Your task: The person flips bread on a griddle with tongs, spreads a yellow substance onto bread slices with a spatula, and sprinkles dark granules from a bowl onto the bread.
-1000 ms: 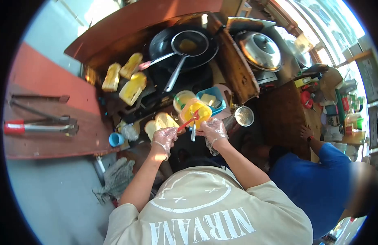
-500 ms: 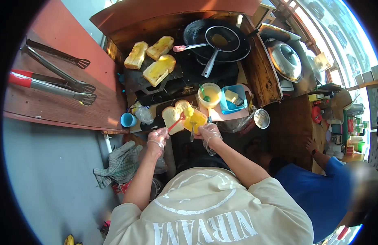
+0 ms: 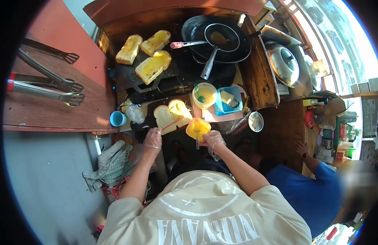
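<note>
My left hand (image 3: pixel 152 138), in a clear plastic glove, is closed on the handle of a thin red spreader (image 3: pixel 171 123). The spreader's far end lies over a slice of bread (image 3: pixel 165 116), whose upper right part carries yellow spread (image 3: pixel 179 108). My right hand (image 3: pixel 214 139), gloved too, grips a small tub of yellow spread (image 3: pixel 198 128) just right of the bread. A metal utensil handle shows at the tub's near side. Behind it stand a white tub with a green-handled utensil (image 3: pixel 204 95) and a blue container with a butter block (image 3: pixel 227 97).
Three toasted slices (image 3: pixel 153 66) rest on a griddle plate (image 3: pixel 125 77). Black pans (image 3: pixel 191 30) and red-tipped tongs (image 3: pixel 188 44) sit on the stove. A blue cup (image 3: pixel 118 119) is at left, more tongs (image 3: pixel 70 86) on the wooden shelf. A person in blue (image 3: pixel 305 192) is close at right.
The spreader has moved from above the tub onto the bread, and its yellow lump no longer shows. The tub has moved slightly right and nearer me, away from the bread.
</note>
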The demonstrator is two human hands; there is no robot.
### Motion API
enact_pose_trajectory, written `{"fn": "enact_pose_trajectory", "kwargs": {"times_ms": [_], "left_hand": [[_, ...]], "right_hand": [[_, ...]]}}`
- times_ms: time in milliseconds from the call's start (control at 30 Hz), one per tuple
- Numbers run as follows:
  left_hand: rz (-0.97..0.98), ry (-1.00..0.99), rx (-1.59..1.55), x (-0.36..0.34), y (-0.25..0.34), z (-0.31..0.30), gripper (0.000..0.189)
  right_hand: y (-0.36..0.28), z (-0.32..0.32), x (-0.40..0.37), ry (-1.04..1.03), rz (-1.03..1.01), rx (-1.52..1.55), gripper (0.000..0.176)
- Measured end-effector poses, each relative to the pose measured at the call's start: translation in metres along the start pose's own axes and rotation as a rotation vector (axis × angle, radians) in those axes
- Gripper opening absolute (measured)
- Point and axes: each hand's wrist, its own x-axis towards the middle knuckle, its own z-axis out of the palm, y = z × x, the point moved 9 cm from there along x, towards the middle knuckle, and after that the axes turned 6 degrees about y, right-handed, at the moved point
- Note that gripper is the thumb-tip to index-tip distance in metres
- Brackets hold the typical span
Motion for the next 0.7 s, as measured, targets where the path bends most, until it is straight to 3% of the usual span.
{"fn": "enact_pose_trajectory", "kwargs": {"times_ms": [100, 233, 300, 400, 500, 600, 700], "left_hand": [[-0.104, 0.138, -0.01, 0.021, -0.022, -0.007, 0.02], [-0.107, 0.131, -0.024, 0.035, -0.016, -0.009, 0.018], [-0.061, -0.017, -0.054, 0.007, -0.004, 0.007, 0.021], [-0.09, -0.001, -0.149, -0.01, -0.008, 0.011, 0.02], [-0.116, 0.132, -0.098, 0.025, -0.025, 0.002, 0.023], [-0.099, 0.079, -0.087, 0.045, -0.025, 0.013, 0.023], [-0.02, 0.009, -0.066, 0.019, -0.01, 0.022, 0.025]], "right_hand": [[-0.001, -0.001, 0.0, -0.018, 0.004, -0.035, 0.015], [0.009, 0.002, 0.012, -0.081, 0.027, 0.022, 0.017], [0.004, 0.003, 0.015, -0.035, 0.024, 0.021, 0.015], [0.003, 0.003, 0.016, -0.039, 0.005, 0.055, 0.013], [0.014, 0.004, 0.028, -0.057, -0.001, 0.04, 0.014], [0.013, 0.005, 0.026, -0.089, -0.004, 0.054, 0.015], [0.01, 0.002, 0.023, -0.009, 0.005, 0.008, 0.015]]}}
